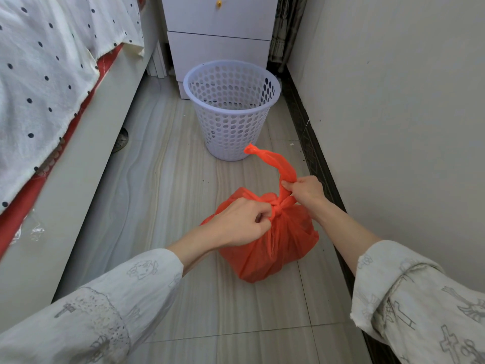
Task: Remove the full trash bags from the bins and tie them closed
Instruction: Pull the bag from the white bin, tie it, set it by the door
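A full orange trash bag sits on the tiled floor in front of me, out of the bin. Its top is gathered into a knot. My left hand is shut on the bag's twisted end at the left of the knot. My right hand pinches the other twisted handle, which sticks up and away to the left. Behind the bag stands a white perforated plastic bin, upright, with no liner in it.
A bed with a dotted white sheet and red edge runs along the left. A white drawer cabinet stands behind the bin. A wall with dark skirting closes the right side. A shoe peeks from under the bed.
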`<state>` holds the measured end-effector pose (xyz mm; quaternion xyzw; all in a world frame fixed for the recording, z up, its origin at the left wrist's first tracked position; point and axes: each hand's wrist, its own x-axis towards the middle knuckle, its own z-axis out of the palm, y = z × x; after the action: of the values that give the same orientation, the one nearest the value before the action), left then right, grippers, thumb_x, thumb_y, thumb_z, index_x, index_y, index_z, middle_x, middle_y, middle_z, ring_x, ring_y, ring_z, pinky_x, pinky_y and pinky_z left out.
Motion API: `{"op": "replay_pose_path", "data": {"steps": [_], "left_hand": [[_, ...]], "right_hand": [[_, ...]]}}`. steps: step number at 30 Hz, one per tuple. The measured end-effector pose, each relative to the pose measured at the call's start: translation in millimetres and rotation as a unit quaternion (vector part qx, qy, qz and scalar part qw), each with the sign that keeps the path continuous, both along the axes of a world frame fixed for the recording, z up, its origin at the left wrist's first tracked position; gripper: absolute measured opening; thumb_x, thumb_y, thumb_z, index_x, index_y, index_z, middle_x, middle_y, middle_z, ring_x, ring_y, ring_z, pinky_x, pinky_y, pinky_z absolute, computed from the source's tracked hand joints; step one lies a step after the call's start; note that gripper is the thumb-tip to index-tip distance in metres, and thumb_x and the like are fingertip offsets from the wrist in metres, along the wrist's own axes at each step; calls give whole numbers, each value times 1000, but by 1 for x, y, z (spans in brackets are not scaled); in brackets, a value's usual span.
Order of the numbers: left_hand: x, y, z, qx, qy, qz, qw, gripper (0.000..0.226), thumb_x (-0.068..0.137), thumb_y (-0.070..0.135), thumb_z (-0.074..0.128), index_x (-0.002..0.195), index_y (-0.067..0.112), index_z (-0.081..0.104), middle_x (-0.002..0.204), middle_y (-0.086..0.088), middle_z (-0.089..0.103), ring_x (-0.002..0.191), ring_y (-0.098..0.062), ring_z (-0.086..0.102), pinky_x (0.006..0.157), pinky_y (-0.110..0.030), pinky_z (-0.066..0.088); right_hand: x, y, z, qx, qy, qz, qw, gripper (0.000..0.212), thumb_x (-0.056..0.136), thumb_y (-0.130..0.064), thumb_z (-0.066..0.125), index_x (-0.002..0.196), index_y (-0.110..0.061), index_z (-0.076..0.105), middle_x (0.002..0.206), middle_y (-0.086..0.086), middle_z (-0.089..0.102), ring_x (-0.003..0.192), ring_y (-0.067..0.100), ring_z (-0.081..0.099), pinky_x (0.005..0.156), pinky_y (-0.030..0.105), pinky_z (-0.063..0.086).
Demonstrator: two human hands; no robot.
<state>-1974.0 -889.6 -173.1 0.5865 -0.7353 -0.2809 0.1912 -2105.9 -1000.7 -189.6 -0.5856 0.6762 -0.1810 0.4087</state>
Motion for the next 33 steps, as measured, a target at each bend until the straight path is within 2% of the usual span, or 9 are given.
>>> {"op": "replay_pose_path", "data": {"steps": [5,9,13,16,19,22,27,31,33], "left_hand": [[-1,1,5,3,6,-17,1000,19,71,24,41,56,20,32,53,3,35,61,-18,39,60,-32,31],[6,-3,6,-1,-8,-6,1000,14,83,14,46,69,15,45,63,-2,43,64,-19,38,61,-26,25],[34,-12,-3,51,27,103,993,18,84,14,52,67,18,46,58,5,45,61,-17,44,58,-25,28],[35,-4,-11,118,79,184,973,30,84,13,55,60,24,42,57,8,45,55,-8,42,54,-13,34],[25,18,1,190,98,234,948,29,86,13,53,61,24,41,56,6,44,53,-5,39,51,-10,34],[26,42,38,229,102,279,927,29,86,14,53,62,24,41,56,4,44,51,-5,42,52,-9,34],[43,76,144,308,95,258,911,32,86,10,55,62,26,40,57,5,44,47,-1,44,51,-9,35],[64,113,249,363,83,210,904,11,85,9,53,80,13,62,88,-12,67,84,-24,62,77,-26,44],[71,135,310,370,96,213,899,16,88,11,51,98,5,63,97,-11,67,92,-22,61,76,-23,41]], "right_hand": [[1,-4,3,6,14,2,1000,28,86,-22,61,101,0,70,106,21,69,106,31,62,88,32,46],[-1,-3,6,-15,11,-13,1000,27,89,-23,58,99,-1,71,95,18,68,92,26,62,61,18,41],[-8,-1,13,-33,-11,-2,999,22,87,-29,59,71,-16,67,76,13,61,81,23,55,77,34,42],[-5,16,22,4,-78,-7,997,24,88,-21,60,89,1,70,77,13,61,71,20,54,73,39,44],[-2,42,49,59,-93,20,994,24,87,-14,61,97,6,68,86,12,62,81,20,54,74,36,46],[1,64,93,117,-107,22,987,20,85,-11,63,98,3,69,94,12,66,86,19,57,85,38,49],[20,97,197,184,-78,67,977,17,84,-13,65,67,-15,66,66,2,57,68,14,48,69,30,37],[34,131,307,191,-2,130,973,24,84,-20,64,85,3,71,67,9,55,68,12,47,67,27,34],[38,153,362,195,42,175,964,29,85,-25,63,80,3,70,71,14,54,66,11,46,63,28,33]]}}
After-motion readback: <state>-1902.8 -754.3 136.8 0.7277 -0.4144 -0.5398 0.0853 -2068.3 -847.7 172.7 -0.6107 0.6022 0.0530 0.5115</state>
